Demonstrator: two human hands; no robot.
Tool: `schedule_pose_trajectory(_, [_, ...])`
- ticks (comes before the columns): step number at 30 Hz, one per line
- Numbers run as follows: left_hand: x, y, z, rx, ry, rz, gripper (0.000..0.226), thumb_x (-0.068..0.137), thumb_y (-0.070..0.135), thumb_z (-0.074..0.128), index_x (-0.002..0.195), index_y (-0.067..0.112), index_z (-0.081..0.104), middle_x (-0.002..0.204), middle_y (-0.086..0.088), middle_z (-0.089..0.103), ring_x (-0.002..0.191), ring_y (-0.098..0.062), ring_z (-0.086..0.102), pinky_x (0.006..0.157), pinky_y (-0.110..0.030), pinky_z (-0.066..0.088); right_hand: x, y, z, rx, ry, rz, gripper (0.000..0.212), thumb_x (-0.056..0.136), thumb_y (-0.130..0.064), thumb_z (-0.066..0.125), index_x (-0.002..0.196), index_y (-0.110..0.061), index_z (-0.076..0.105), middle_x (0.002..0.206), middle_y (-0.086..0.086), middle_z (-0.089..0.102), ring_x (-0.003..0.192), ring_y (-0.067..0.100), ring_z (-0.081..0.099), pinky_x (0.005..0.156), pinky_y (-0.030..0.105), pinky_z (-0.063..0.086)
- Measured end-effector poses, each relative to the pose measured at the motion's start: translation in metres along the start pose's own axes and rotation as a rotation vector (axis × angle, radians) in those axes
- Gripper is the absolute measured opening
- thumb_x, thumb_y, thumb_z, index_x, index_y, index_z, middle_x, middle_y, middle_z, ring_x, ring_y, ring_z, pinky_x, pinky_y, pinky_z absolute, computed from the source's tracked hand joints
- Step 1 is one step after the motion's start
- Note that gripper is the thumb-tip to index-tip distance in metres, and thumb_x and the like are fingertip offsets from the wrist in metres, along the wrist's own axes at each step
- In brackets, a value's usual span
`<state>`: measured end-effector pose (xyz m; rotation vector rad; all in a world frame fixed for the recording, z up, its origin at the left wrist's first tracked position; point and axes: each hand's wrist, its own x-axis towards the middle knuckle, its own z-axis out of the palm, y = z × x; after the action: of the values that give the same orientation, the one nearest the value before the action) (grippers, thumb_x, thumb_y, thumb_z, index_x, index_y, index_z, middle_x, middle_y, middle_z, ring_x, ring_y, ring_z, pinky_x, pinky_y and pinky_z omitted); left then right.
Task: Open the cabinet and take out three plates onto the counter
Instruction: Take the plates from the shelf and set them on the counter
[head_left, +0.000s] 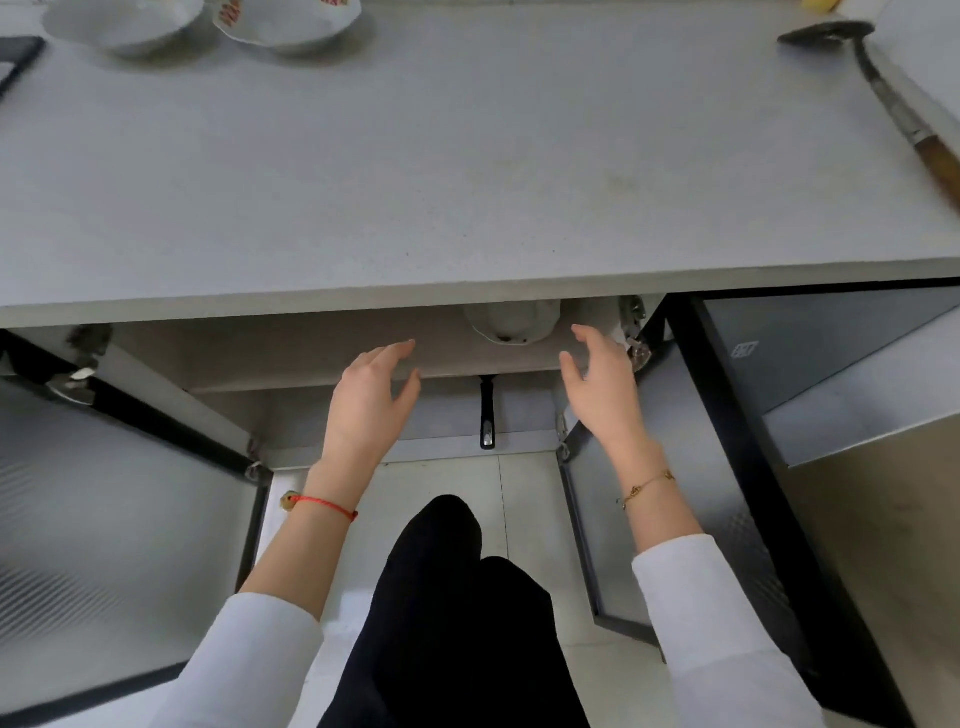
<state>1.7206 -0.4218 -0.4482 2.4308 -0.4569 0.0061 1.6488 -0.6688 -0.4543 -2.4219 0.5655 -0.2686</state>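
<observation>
Both hands, left hand (371, 395) and right hand (602, 382), empty with fingers spread, before the open cabinet (322, 353) under the counter (415, 182) front edge, near a plate (511, 325).

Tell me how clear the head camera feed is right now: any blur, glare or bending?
Head view: wide-angle bending curves the counter edge; the left hand and right hand are slightly motion-blurred; the dish on the shelf sits in shade under the counter, soft and dim; light is even, with mild sheen on the cabinet doors.
</observation>
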Motion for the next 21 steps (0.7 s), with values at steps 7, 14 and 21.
schedule_pose_trajectory(7, [0.045, -0.069, 0.104, 0.065, 0.064, 0.072, 0.03, 0.09, 0.019, 0.06, 0.117, 0.008, 0.064, 0.105, -0.013, 0.069, 0.1, -0.033, 0.062, 0.077, -0.038, 0.05, 0.046, 0.073, 0.089, 0.0, 0.088, -0.031, 0.042, 0.097, -0.024, 0.049, 0.135, -0.007, 0.046, 0.131, 0.012, 0.055, 0.125, 0.027, 0.046, 0.103, 0.032, 0.036])
schedule_pose_trajectory(14, [0.09, -0.113, 0.167, 0.03, 0.148, 0.086, 0.038, 0.087, 0.021, 0.06, 0.125, 0.02, 0.062, 0.108, -0.012, 0.071, 0.097, -0.032, 0.065, 0.081, -0.032, 0.049, 0.088, 0.125, 0.149, 0.036, 0.16, -0.08, 0.044, 0.096, -0.025, 0.049, 0.136, -0.008, 0.044, 0.131, 0.016, 0.055, 0.123, 0.032, 0.048, 0.099, 0.036, 0.039])
schedule_pose_trajectory(21, [0.142, -0.118, 0.204, -0.048, 0.105, 0.078, 0.036, 0.088, 0.024, 0.062, 0.123, 0.014, 0.065, 0.12, -0.007, 0.069, 0.109, -0.026, 0.066, 0.095, -0.032, 0.05, 0.135, 0.154, 0.172, 0.032, 0.203, -0.04, 0.044, 0.096, -0.027, 0.05, 0.136, -0.009, 0.043, 0.125, 0.018, 0.059, 0.113, 0.035, 0.055, 0.085, 0.033, 0.042])
